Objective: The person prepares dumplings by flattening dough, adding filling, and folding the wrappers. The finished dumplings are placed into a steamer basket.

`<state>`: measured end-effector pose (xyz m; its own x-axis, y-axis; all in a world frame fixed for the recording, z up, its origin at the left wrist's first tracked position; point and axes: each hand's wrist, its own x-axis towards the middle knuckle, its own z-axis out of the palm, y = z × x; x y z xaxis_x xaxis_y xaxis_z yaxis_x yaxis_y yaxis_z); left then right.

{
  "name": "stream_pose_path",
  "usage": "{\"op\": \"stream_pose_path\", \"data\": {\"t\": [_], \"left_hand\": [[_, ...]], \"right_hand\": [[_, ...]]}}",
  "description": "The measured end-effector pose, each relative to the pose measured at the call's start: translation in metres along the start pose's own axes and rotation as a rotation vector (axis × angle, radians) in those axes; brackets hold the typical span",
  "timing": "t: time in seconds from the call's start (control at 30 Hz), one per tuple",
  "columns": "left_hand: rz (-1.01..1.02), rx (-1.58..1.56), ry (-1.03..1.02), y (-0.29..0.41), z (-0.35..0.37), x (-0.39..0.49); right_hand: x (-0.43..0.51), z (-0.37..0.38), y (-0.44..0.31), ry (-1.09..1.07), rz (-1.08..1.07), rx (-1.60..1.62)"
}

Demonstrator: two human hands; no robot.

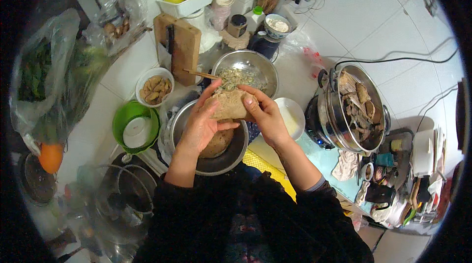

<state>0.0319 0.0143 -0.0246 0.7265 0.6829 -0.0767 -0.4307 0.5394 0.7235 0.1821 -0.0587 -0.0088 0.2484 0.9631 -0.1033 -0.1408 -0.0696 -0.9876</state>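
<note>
Between my two hands is a flattened piece of brown dough [232,105], held above a metal bowl [241,145]. My left hand [202,122] supports its left side, fingers partly spread. On the right side, my right hand [263,111] grips it with thumb and fingers. A large lump of brown dough [217,145] lies in the metal bowl below. Just beyond my hands, a steel basin [272,73] holds a chopped filling [236,77], and chopsticks [201,74] rest over its left side. Whether filling is inside the held dough cannot be told.
At the right stands a steamer pot [324,108] with dark, folded pieces in it. A white bowl [300,115] with pale contents is nearer. To the left are a bowl of brown lumps [155,89], a green basket [120,124], a wooden board [190,49] and plastic bags of vegetables [62,78].
</note>
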Motion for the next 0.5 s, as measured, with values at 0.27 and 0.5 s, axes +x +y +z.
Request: {"op": "stream_pose_path", "data": {"t": [0.27,0.5], "left_hand": [[0.323,0.515,0.181,-0.038,0.042,0.012],[0.343,0.562,0.139,-0.083,0.097,0.047]], "right_hand": [[-0.013,-0.026,0.002,0.147,-0.223,-0.206],[-0.034,-0.085,-0.009,0.357,-0.367,-0.326]]}}
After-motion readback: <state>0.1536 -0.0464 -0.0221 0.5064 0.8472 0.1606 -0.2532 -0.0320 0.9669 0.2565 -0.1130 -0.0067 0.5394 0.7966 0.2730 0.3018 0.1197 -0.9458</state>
